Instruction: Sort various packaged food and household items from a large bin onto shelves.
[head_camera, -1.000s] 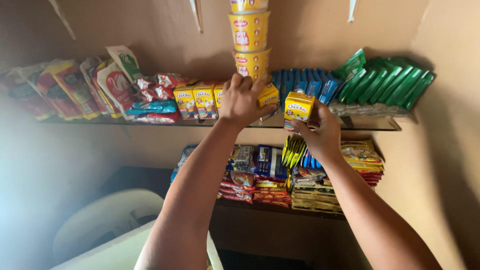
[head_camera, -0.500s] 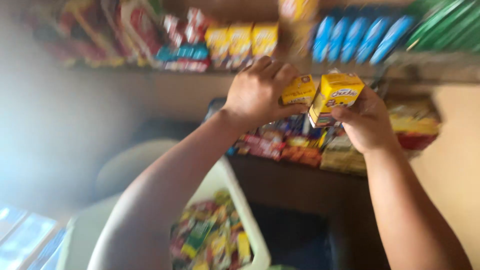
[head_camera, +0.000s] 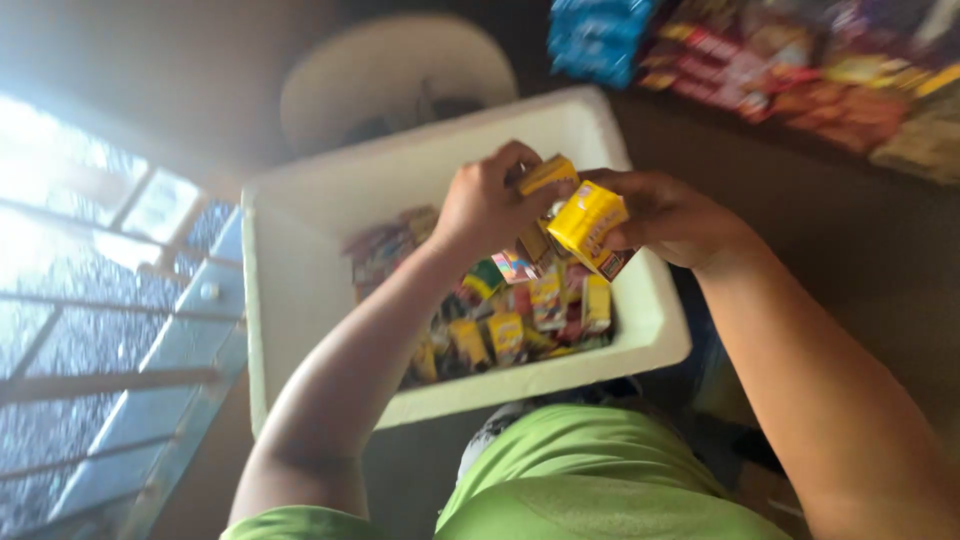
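My left hand is closed on a small yellow box. My right hand grips a second yellow box by its side, tilted. Both hands are held close together above a white foam box. Inside the foam box lie several small colourful packets and yellow boxes. The picture is blurred, so the boxes' details are unclear.
A round white lid or seat lies beyond the foam box. A lower shelf with blue and red packets runs along the top right. A bright window grille fills the left. My green shirt is at the bottom.
My view swung down from the shelves to the foam box. Both hands came down from the upper shelf, each carrying a yellow box, and are now over the foam box.
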